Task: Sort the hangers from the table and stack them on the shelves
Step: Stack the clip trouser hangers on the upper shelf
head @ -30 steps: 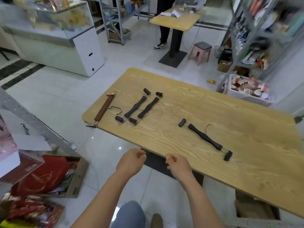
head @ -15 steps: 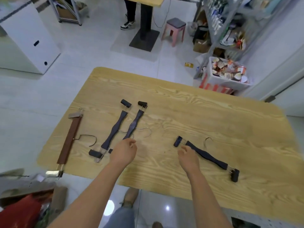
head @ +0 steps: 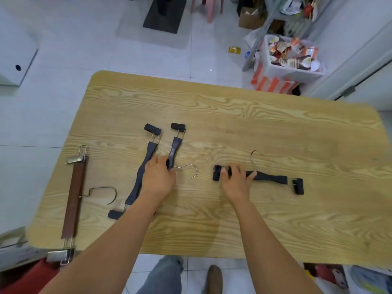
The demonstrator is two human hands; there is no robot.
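Several clip hangers lie on the wooden table (head: pixel 254 115). A brown wooden hanger (head: pixel 74 196) with metal clips lies at the left edge. Two black hangers lie side by side in the middle: the left black hanger (head: pixel 144 166) and the middle black hanger (head: pixel 176 145) with its wire hook to the right. My left hand (head: pixel 158 179) grips the middle black hanger at its centre. A third black hanger (head: pixel 271 179) lies crosswise to the right. My right hand (head: pixel 236 181) closes its fingers over that hanger's left part.
A white bin (head: pixel 290 58) full of packets stands on the floor beyond the table's far right corner, beside a metal rack. A black table base (head: pixel 164 14) and a pink stool stand farther back. Red bags lie on the floor at lower left.
I have stepped up to the table and look straight down on it. Both hands moved forward from the near edge onto the hangers, the left onto the middle black one, the right onto the right one.
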